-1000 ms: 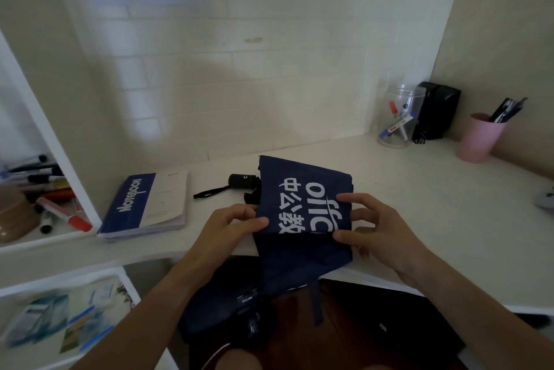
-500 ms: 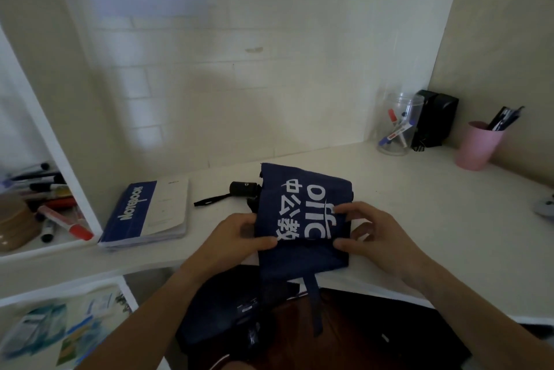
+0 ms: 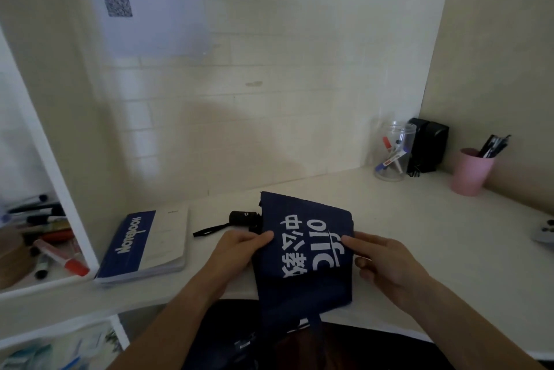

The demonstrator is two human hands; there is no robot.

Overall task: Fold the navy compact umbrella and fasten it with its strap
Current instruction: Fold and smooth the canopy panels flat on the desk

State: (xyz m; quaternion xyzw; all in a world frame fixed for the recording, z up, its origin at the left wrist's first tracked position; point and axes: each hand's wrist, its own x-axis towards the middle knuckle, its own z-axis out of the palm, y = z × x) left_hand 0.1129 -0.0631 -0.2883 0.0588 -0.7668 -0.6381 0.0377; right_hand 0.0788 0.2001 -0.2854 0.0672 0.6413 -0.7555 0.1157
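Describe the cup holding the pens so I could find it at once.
Follow the white desk to its far right, near the beige side wall. There stands a pink plastic cup with dark pens sticking out. Its neighbour, a clear jar of markers, is see-through; this cup is solid pink.

Notebook: blue and white cover, flat on the surface, lower left of the frame.
Clear jar: right of centre against the wall, markers inside.
Black box: just beside the jar, in the corner.
Pink cup: right edge, holding dark pens.
Shelf: far left, carrying loose markers, one with a red cap.
Paper sheet: upper left on the wall, with a small photo and a square code.
Grey object: right edge, cut off, unclear.
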